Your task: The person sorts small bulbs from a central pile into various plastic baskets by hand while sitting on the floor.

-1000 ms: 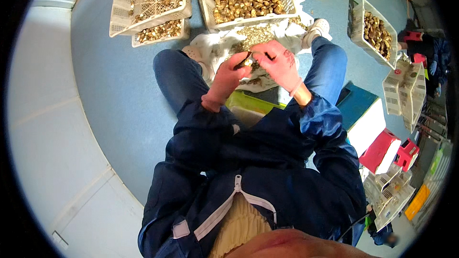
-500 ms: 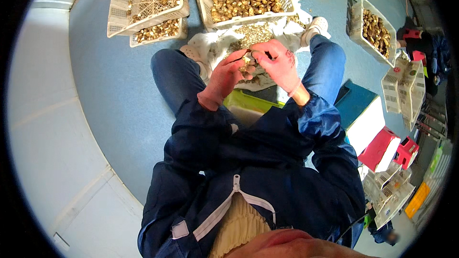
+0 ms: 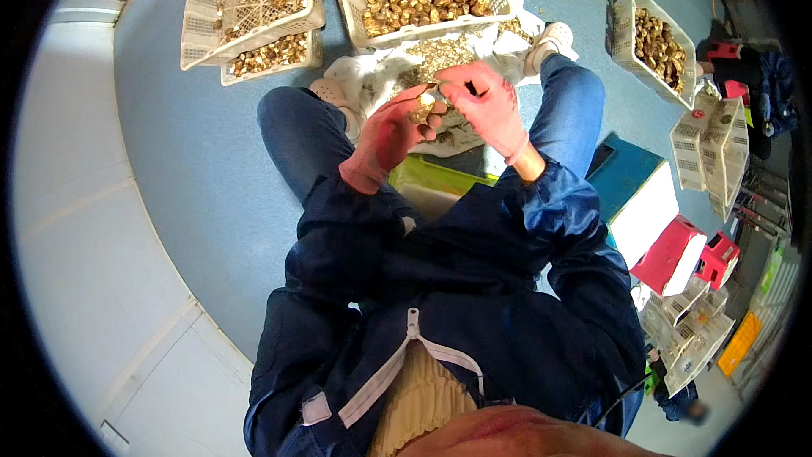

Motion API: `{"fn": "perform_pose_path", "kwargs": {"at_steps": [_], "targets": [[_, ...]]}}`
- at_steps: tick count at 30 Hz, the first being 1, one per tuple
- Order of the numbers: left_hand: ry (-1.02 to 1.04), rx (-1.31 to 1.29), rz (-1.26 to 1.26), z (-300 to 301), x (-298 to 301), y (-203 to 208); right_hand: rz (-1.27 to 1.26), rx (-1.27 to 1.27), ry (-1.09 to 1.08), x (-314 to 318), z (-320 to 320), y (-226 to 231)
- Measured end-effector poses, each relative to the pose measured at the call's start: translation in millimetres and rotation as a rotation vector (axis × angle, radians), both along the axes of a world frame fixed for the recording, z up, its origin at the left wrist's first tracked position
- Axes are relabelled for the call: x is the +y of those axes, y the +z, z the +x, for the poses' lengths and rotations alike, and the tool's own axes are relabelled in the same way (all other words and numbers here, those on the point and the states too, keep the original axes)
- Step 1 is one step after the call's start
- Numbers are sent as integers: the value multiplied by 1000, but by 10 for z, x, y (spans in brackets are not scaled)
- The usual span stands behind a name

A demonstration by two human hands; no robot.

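We see two hands at work above the floor, both in pink knit gloves: the left hand (image 3: 381, 142) has its fingers curled around a small brown-and-cream, mushroom-like lump (image 3: 426, 103), gripping it, while the right hand (image 3: 492, 112) is bent in close at the lump's right side, and we cannot tell whether its fingertips close on the lump or on something small. Below them we find a crumpled white plastic sheet (image 3: 370, 74) on the blue floor (image 3: 203, 169), strewn with pale and brown crumbs (image 3: 440, 55), with a lime-green-edged plastic container (image 3: 444, 178) nearer us between the knees. Just beyond the sheet's far edge we have a large off-white plastic crate (image 3: 440, 31) with similar lumps filling it toward its far corners. Left of that crate, a tilted off-white lattice crate (image 3: 254, 51) rests over a lower pale plastic crate (image 3: 272, 73), each holding some lumps. Toward the floor's far right corner we see a smaller off-white crate (image 3: 650, 79) of lumps.
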State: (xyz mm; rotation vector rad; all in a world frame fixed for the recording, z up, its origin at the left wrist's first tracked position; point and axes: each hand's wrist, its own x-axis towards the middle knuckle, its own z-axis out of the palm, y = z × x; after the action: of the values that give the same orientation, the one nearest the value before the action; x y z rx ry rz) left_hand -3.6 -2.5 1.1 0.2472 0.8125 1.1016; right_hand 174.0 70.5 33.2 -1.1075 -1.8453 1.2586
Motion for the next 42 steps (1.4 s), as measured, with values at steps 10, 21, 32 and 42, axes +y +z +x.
{"fn": "perform_pose_path", "kwargs": {"at_steps": [10, 21, 32, 42], "targets": [[27, 319, 73, 93, 2, 47, 72, -28, -34, 33, -7, -70], [-43, 845, 181, 106, -2, 42, 170, -93, 16, 57, -41, -106], [75, 883, 277, 100, -45, -140, 138, -54, 65, -4, -91, -69], [48, 884, 230, 126, -18, 8, 184, -120, -38, 28, -146, -111]]}}
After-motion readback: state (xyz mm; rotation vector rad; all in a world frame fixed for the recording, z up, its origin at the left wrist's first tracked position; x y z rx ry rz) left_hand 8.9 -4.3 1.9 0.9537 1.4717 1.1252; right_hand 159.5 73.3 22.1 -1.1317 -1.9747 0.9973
